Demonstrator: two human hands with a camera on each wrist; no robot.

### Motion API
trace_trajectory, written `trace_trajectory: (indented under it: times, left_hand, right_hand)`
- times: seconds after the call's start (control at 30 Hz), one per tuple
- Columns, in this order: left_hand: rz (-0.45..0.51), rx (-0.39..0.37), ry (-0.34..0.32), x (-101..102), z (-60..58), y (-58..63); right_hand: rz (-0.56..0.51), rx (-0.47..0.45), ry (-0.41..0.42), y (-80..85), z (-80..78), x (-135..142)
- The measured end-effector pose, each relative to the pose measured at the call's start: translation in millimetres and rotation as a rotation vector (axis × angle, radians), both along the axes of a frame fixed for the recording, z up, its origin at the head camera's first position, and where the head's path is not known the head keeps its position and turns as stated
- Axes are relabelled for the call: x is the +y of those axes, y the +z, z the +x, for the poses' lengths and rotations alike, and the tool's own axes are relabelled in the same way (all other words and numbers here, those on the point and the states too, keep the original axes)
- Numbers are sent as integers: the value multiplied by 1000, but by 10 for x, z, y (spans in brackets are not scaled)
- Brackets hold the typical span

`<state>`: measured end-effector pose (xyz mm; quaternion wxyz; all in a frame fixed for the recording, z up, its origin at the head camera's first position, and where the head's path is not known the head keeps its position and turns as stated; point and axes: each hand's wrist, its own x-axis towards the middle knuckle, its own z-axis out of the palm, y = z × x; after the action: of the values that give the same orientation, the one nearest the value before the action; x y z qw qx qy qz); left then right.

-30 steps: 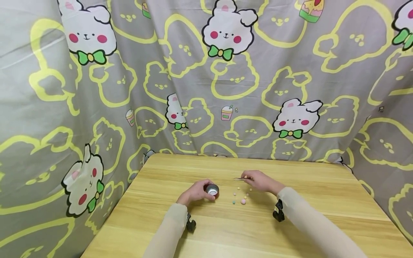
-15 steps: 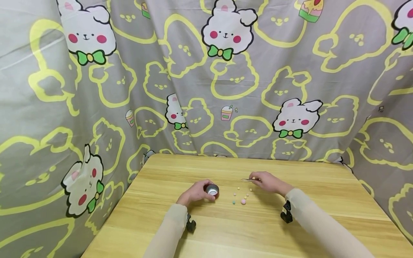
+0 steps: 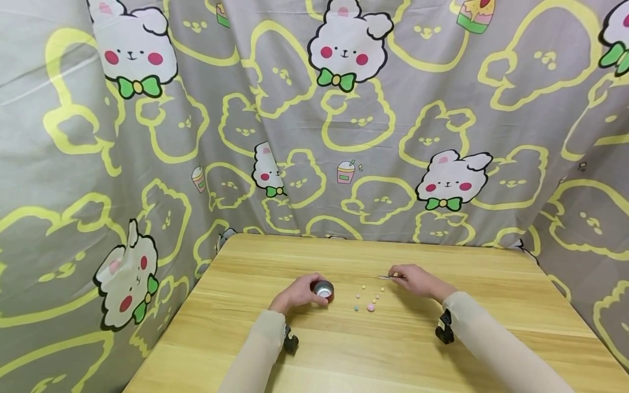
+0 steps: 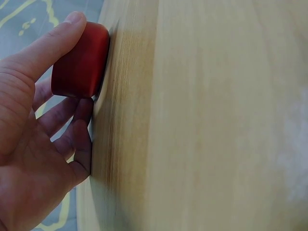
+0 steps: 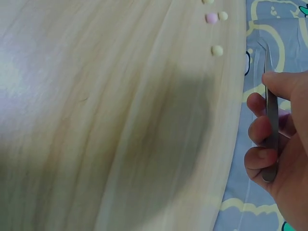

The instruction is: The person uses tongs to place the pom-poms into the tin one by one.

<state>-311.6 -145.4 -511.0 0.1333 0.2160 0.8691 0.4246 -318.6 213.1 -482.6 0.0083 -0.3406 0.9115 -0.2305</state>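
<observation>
My left hand (image 3: 300, 291) grips a small round red cup (image 4: 82, 60) between thumb and fingers. Its silvery inside faces up in the head view, and it stands on the table. Farther right, my right hand (image 3: 417, 279) holds a pair of metal tweezers (image 5: 271, 115), thumb on one side and curled fingers on the other. Their bent, thin tips point left, above the table, and no ball shows between them. Several small balls lie between the hands: a larger pink ball (image 3: 371, 307), a teal ball (image 3: 356, 309), and yellow and pale ones, such as a yellow ball (image 3: 382, 289).
The wooden table (image 3: 314, 349) runs back to a grey patterned curtain (image 3: 295, 120), which also hangs along both sides. A black wrist mount (image 3: 291, 343) sits below the left sleeve, and another black mount (image 3: 445, 327) below the right one.
My right hand has moved right and slightly nearer with the tweezers, away from the cup. The left hand, the cup and the balls stay where they were.
</observation>
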Motion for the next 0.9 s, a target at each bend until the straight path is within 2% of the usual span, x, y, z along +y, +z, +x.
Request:
trace_trajectory:
  times: [0.2, 0.57, 0.9]
  left_hand:
    - [15, 15, -11, -8, -9, -1]
    - [10, 2, -1, -5, 3, -10]
    - [11, 12, 0, -2, 14, 15]
  right_hand:
    - [18, 47, 3, -59, 24, 40]
    - [48, 17, -10, -183, 32, 88]
    - [48, 41, -12, -273, 23, 95]
